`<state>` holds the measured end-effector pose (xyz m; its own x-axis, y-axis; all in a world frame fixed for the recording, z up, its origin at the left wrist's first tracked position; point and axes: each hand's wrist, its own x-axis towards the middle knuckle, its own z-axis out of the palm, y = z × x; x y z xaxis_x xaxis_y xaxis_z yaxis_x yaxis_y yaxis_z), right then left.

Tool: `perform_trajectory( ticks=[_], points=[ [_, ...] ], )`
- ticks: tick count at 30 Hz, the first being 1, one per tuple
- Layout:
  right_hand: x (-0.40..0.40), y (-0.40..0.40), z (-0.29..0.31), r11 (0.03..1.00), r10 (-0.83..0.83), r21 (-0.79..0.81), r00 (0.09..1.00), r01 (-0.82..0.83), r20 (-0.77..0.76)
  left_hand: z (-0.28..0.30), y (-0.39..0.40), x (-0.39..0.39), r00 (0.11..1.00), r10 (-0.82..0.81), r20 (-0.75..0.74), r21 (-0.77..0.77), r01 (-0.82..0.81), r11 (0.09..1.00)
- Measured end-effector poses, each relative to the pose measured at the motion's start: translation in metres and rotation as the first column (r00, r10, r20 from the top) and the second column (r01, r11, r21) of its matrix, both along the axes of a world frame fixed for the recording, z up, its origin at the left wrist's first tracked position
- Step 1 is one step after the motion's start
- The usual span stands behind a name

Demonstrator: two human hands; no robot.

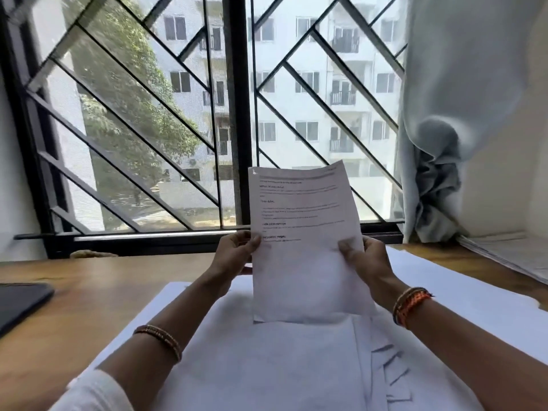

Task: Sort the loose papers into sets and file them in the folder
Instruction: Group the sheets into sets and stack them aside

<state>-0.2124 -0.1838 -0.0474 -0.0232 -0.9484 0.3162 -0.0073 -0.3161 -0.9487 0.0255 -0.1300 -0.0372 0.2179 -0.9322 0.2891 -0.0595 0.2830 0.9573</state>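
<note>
Printed white paper sheet (305, 232) held upright above the brown wooden desk (89, 292), in front of the black-barred window (234, 114). Sheet carries black text in short blocks with bold headings on its upper half; lower half blank. Text too blurred to read in full. Top edge leans slightly right.

Left hand (234, 256) grips the sheet's left edge about mid-height, thumb on the printed face, fingers curled behind. Right hand (364, 262) grips the right edge at the same height, thumb on the front, fingers behind. Both wrists wear beaded bracelets.

Beneath the arms, loose white papers (267, 366) lie spread on the desk, overlapping; several fan out in steps at near right, edges showing one past another. The held sheet's bottom edge hangs just above this pile; whether it touches, cannot tell.

Dark flat device (20, 304) at the desk's left edge. Pale grey curtain (439, 129) bunched at far right.
</note>
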Motion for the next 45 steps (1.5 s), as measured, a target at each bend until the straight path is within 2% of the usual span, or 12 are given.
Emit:
perform_trajectory(
  ticks=[5, 9, 20, 24, 31, 45],
  points=[
    [0.013, -0.010, -0.024, 0.994, -0.089, -0.069, 0.985, 0.080, -0.148, -0.032, -0.014, -0.007, 0.996, 0.080, -0.033, -0.045, -0.082, 0.996],
    [0.016, -0.017, -0.031, 0.990, -0.104, -0.111, 0.975, 0.083, -0.196, -0.047, -0.025, -0.002, 0.992, 0.120, 0.023, -0.070, -0.118, 0.991],
    [0.012, -0.012, -0.030, 0.983, -0.107, -0.161, 0.986, 0.086, -0.125, -0.040, -0.016, -0.008, 0.980, 0.168, 0.103, -0.210, -0.144, 0.967],
    [0.008, -0.002, -0.033, 0.971, -0.143, -0.200, 0.987, 0.127, -0.067, -0.041, -0.013, -0.011, 0.983, 0.165, 0.076, -0.218, -0.144, 0.965],
    [0.008, 0.001, -0.033, 0.983, -0.113, -0.148, 0.994, 0.109, -0.014, -0.043, -0.012, -0.009, 0.988, 0.136, 0.070, -0.210, -0.118, 0.971],
    [0.009, 0.010, -0.027, 0.987, -0.086, -0.132, 0.996, 0.086, 0.006, -0.043, -0.004, -0.016, 0.981, 0.186, 0.048, -0.222, -0.172, 0.960]
  ],
)
